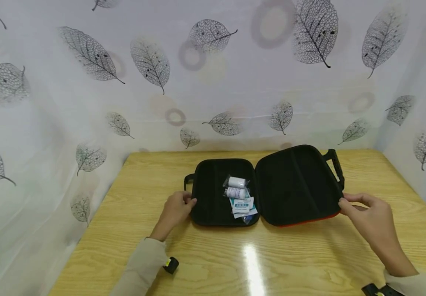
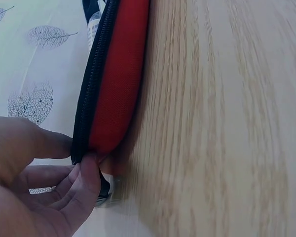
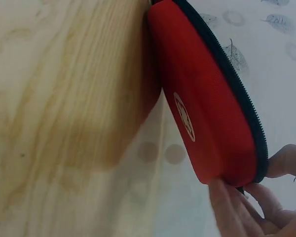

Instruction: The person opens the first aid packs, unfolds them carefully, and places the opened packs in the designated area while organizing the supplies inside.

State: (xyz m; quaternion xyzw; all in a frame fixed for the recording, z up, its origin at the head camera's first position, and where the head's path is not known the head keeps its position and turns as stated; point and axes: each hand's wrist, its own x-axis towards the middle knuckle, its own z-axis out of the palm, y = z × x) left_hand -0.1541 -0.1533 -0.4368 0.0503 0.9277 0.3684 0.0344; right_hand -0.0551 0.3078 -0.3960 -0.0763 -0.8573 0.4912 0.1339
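A red zippered case (image 1: 213, 213) with a black lining lies unfolded on the table, a handle on each outer side. Its right half (image 1: 290, 185) is tilted up off the wood. My right hand (image 1: 372, 218) pinches that half's outer edge; in the right wrist view the red shell (image 3: 202, 98) carries a pale oval emblem. At the other end my left hand (image 1: 177, 207) pinches the left half's rim, with the thumb on the zipper edge (image 2: 84, 118). White wrapped rolls (image 1: 236, 192) and flat packets (image 1: 243, 205) rest inside the left half.
The wooden table (image 1: 205, 259) extends in front of the case and to both sides. A pale leaf-patterned sheet (image 1: 235, 90) hangs behind it and along the sides. A dark strap device sits by each cuff.
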